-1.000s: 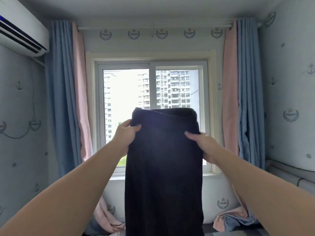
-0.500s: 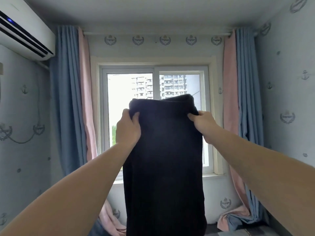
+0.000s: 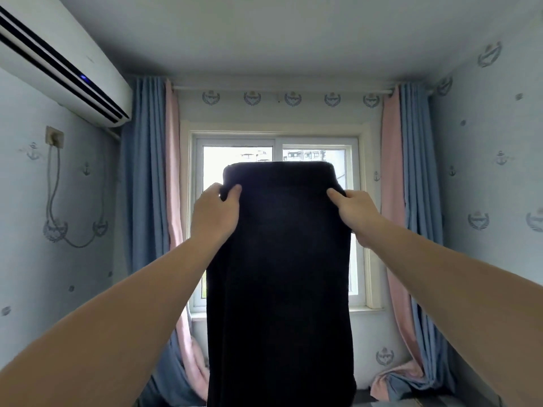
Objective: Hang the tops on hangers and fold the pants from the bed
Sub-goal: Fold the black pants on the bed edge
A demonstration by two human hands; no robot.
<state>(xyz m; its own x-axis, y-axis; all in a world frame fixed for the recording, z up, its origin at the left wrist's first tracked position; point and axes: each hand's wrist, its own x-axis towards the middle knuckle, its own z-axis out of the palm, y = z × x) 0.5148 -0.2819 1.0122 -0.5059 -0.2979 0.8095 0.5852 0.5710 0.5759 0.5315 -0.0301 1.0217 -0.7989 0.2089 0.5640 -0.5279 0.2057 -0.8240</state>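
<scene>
Dark pants [image 3: 279, 274] hanging flat, waistband pinched by both hands [image 3: 216, 212]

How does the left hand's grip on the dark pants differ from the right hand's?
The left hand pinches the pants at their left edge, the right hand at their right edge. The left hand stands nearly upright; the right hand slants in from the side. Both grip just below the top edge, thumbs in front.

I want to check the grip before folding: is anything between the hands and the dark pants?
No. The left hand and the right hand both pinch the dark pants directly, just below the top edge. Nothing visible lies between hands and cloth.
</scene>
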